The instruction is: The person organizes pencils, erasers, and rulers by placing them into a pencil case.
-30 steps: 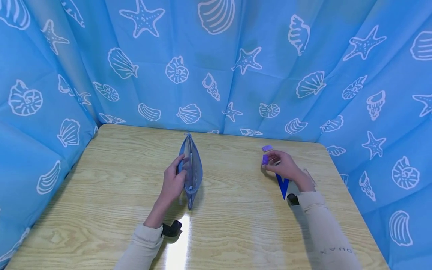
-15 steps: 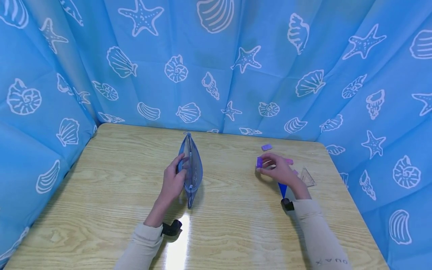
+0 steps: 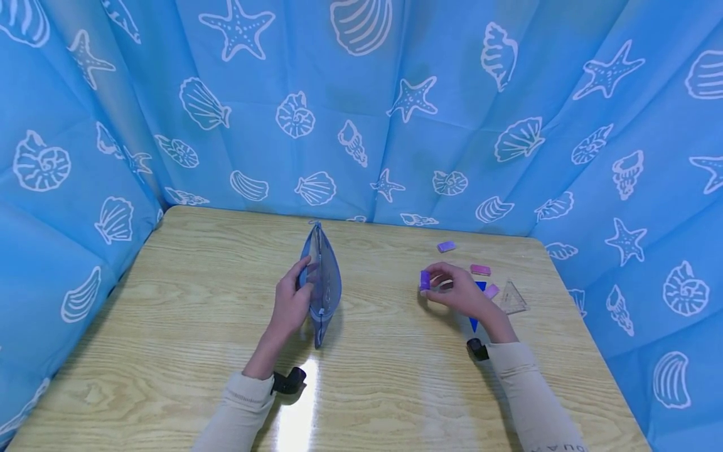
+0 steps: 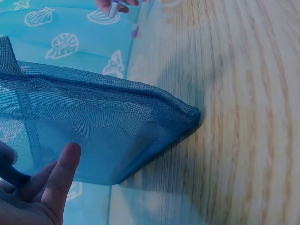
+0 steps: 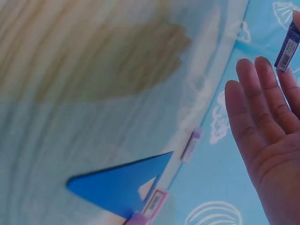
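My left hand (image 3: 292,304) grips the near side of a blue mesh zip pouch (image 3: 326,289), thumb on the inside wall and fingers outside. The pouch stands on the table with its mouth spread apart; its mesh side (image 4: 93,117) fills much of the left wrist view. Over the table to the right, my right hand (image 3: 459,292) pinches a small purple eraser (image 3: 425,280) between thumb and fingertip. In the right wrist view this eraser (image 5: 287,52) shows a white barcode label, and the other fingers (image 5: 255,98) extend beside it.
A lilac eraser (image 3: 446,247), a pink eraser (image 3: 481,270) and another pale purple one (image 3: 491,291) lie at the right. A blue set square (image 5: 122,185) is partly under my right forearm, beside a clear set square (image 3: 513,299). A shell-patterned blue curtain (image 3: 361,113) borders the table.
My right hand has moved left and slightly nearer with the purple eraser, uncovering the pink eraser and the clear set square. The left hand and pouch have stayed nearly still.
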The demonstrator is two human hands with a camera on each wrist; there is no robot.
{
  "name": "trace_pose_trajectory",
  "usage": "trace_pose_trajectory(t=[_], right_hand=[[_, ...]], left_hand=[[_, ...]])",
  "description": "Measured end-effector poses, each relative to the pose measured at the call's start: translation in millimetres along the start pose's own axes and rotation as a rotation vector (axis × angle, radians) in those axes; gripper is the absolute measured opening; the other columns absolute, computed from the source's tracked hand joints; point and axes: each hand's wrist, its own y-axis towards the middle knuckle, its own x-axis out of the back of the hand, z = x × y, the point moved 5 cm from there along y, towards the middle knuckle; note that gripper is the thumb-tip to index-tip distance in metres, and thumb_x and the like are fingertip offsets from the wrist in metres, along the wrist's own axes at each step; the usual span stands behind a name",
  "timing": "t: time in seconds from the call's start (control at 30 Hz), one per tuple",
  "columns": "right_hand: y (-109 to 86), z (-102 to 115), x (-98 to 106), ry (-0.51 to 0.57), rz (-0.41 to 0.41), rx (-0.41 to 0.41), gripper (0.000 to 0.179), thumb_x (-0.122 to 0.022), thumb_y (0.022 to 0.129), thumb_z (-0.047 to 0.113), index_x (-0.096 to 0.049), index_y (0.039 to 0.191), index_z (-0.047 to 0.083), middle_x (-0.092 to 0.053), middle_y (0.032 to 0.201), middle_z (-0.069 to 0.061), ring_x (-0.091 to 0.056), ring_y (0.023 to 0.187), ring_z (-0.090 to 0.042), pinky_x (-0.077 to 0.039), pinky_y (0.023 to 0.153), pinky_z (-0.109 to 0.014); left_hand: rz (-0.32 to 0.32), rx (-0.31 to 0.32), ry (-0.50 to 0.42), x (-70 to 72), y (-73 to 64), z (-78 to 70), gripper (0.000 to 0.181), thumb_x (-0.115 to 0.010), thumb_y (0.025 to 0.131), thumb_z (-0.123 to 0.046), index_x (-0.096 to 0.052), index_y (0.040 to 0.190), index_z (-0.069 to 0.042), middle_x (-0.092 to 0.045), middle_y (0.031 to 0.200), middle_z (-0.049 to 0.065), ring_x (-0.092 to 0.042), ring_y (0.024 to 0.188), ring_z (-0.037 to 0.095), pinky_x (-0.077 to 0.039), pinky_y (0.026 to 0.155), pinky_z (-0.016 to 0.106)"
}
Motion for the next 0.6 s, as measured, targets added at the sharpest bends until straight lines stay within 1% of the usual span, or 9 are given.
trace_pose_trajectory(t=[0.1,0.23,0.43,0.6], right_hand=[[0.9,7,-2,0.011,0.013,0.01,0.042,-0.081,0.086,0.017,-0.064,0.123,0.004,-0.069,0.11,-0.012,-0.067,0.101,-0.028,-0.056,0.091,-0.047],[2.2,18,-8,0.016,0.032,0.027,0.042,-0.081,0.087,0.02,-0.064,0.123,0.006,-0.069,0.109,-0.01,-0.066,0.102,-0.027,-0.055,0.092,-0.047],[6.9,37,-20,0.012,0.053,0.045,0.042,-0.081,0.086,0.02,-0.064,0.122,0.007,-0.069,0.109,-0.008,-0.065,0.101,-0.024,-0.055,0.093,-0.045],[9.1,49,-29,-0.002,0.088,0.055,0.042,-0.082,0.086,0.022,-0.064,0.122,0.01,-0.068,0.109,-0.004,-0.064,0.101,-0.021,-0.055,0.094,-0.044]], left_hand=[[-0.004,0.002,0.003,-1.1,0.1,-0.7,0.062,-0.039,0.091,0.003,-0.037,0.153,0.004,-0.054,0.146,0.025,-0.057,0.128,0.044,-0.053,0.097,0.056],[-0.004,0.007,0.012,-1.4,-0.4,-0.9,0.063,-0.04,0.09,0.003,-0.038,0.153,0.004,-0.054,0.145,0.025,-0.058,0.128,0.044,-0.053,0.096,0.055],[0.001,0.009,0.005,-1.7,1.1,-0.7,0.063,-0.04,0.09,0.003,-0.038,0.153,0.005,-0.054,0.145,0.026,-0.058,0.127,0.044,-0.055,0.094,0.053],[0.006,0.004,-0.001,-2.3,0.7,-1.5,0.062,-0.04,0.091,0.003,-0.037,0.153,0.005,-0.055,0.144,0.026,-0.059,0.126,0.043,-0.057,0.092,0.051]])
